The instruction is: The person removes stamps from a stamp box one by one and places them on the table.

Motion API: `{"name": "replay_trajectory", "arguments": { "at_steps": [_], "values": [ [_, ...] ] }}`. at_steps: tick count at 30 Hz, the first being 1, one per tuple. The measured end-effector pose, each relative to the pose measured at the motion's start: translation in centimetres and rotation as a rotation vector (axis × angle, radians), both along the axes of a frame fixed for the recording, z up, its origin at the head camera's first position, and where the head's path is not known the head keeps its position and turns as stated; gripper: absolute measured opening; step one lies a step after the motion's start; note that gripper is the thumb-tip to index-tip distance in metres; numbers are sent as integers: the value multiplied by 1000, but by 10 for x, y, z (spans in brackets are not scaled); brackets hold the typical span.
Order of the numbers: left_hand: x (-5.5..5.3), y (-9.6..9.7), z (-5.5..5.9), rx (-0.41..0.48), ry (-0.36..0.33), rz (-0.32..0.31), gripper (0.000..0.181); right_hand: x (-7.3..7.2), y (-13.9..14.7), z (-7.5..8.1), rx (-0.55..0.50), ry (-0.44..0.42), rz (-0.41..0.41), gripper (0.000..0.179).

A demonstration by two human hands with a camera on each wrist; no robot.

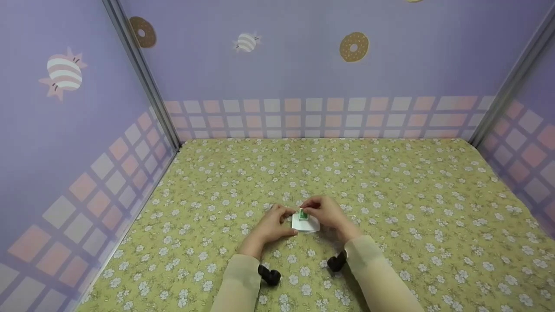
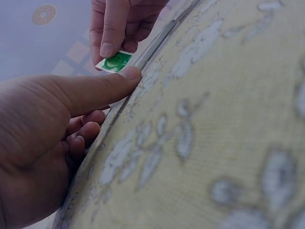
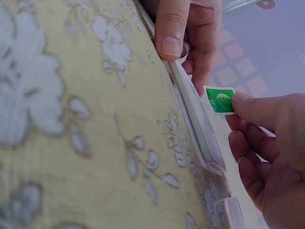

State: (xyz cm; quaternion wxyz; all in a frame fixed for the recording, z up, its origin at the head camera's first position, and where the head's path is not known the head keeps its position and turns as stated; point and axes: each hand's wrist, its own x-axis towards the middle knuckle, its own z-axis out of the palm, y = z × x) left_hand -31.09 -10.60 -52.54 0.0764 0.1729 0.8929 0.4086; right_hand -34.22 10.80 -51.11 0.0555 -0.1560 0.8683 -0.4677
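A small green stamp (image 3: 220,100) with a white perforated border stands tilted above a white pad (image 1: 307,225). My right hand (image 1: 328,212) pinches the stamp by one edge between thumb and fingers. At the pad's left side is my left hand (image 1: 274,224), its thumb at the near corner and its forefinger by the far corner, holding the pad. In the left wrist view, the left thumb (image 2: 97,90) lies straight along the pad's edge, while the lower fingers are bent beneath. The stamp's back is hidden.
A clear, flat plastic piece (image 3: 229,212) lies right of the pad, partly behind my right hand. A flowered cloth (image 1: 390,182) covers the table. Purple walls (image 1: 299,60) stand at the back and sides. Black straps (image 1: 269,275) circle both wrists.
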Motion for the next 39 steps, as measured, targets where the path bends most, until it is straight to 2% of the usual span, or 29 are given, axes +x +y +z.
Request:
{"name": "replay_trajectory", "arguments": {
  "at_steps": [10, 19, 27, 39],
  "values": [
    [1, 0, 1, 17, -24, 5, 58, -4, 7, 4, -28, -74, -57, 11],
    [0, 0, 0, 17, -20, -1, 57, -8, 13, 4, -24, -60, -61, 12],
    [1, 0, 0, 17, 4, 5, 58, -13, 21, 9, 36, -9, -49, 12],
    [0, 0, 0, -2, 8, -1, 57, -20, 26, 6, 28, -41, -61, 12]
  ]
}}
